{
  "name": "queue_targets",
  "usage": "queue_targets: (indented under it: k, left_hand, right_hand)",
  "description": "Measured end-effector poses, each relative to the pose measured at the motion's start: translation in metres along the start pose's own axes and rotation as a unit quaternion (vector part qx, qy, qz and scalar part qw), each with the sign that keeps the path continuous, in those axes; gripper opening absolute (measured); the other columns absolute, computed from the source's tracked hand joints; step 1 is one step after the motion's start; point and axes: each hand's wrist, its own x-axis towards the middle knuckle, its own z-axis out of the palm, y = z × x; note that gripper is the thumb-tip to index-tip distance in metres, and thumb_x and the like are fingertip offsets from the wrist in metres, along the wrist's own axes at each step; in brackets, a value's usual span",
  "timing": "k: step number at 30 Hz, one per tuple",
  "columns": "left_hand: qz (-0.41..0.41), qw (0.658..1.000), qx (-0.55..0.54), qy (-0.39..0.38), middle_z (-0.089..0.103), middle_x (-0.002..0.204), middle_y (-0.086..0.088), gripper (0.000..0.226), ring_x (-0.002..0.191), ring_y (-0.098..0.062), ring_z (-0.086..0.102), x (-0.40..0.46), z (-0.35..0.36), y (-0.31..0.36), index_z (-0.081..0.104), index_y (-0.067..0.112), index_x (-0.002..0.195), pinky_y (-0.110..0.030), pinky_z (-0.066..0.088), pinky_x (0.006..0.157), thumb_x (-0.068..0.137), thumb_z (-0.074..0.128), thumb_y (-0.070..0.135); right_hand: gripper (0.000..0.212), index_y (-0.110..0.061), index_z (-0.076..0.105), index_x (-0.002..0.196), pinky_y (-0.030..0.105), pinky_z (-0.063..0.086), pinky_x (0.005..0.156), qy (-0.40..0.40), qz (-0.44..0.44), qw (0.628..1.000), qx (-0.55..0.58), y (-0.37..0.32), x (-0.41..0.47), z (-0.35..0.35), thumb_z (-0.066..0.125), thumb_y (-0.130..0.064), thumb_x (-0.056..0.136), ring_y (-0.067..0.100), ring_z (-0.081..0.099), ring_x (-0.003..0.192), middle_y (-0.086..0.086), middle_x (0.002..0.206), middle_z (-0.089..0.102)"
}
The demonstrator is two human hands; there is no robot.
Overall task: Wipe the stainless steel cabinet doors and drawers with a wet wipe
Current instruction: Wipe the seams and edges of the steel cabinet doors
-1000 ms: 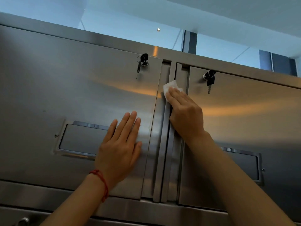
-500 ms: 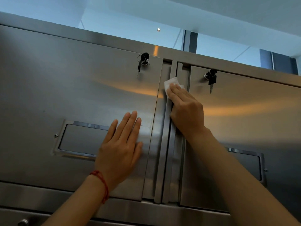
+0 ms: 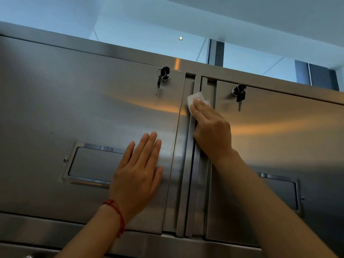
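Observation:
Two stainless steel cabinet doors fill the view from below: the left door (image 3: 78, 116) and the right door (image 3: 290, 138). Between them runs a vertical steel strip (image 3: 191, 183). My right hand (image 3: 210, 127) presses a white wet wipe (image 3: 195, 98) flat against the upper part of that strip, fingers straight over it. My left hand (image 3: 139, 172) lies flat on the left door with fingers straight, beside its recessed handle (image 3: 93, 164). A red string bracelet circles my left wrist.
A key hangs in the left door's lock (image 3: 163, 75) and another in the right door's lock (image 3: 239, 94), just right of the wipe. The right door's recessed handle (image 3: 283, 190) shows past my right forearm. A steel rail (image 3: 55, 231) runs under the doors. Ceiling lies above.
My right hand has slid the wipe a little upward along the strip between the doors. My left hand has stayed in place on the left door.

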Motion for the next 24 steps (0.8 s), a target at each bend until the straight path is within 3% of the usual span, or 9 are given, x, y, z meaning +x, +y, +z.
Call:
queue_targets:
  k: [15,24]
  left_hand:
    - [-0.001,1.000,0.001,-0.002,0.036,0.146,-0.018,0.054,0.135,-0.031,0.034,0.000,0.003,-0.001,0.043,0.000,0.137,-0.048,0.031,0.107,0.095,0.028,0.031]
    - [0.003,1.000,-0.001,0.003,0.036,0.146,-0.019,0.054,0.135,-0.032,0.034,0.001,0.003,-0.001,0.043,-0.001,0.137,-0.047,0.028,0.107,0.095,0.029,0.031]
  right_hand:
    - [0.035,0.008,0.067,0.106,0.051,0.048,0.087,-0.011,0.005,1.000,0.000,0.005,0.011,0.002,0.072,0.010,0.071,0.040,0.062,0.102,0.026,0.111,0.064]
    - [0.029,0.007,0.066,0.109,0.045,0.047,0.089,-0.007,0.038,0.999,-0.011,0.007,0.033,0.004,0.063,0.006,0.080,0.039,0.062,0.105,0.024,0.115,0.063]
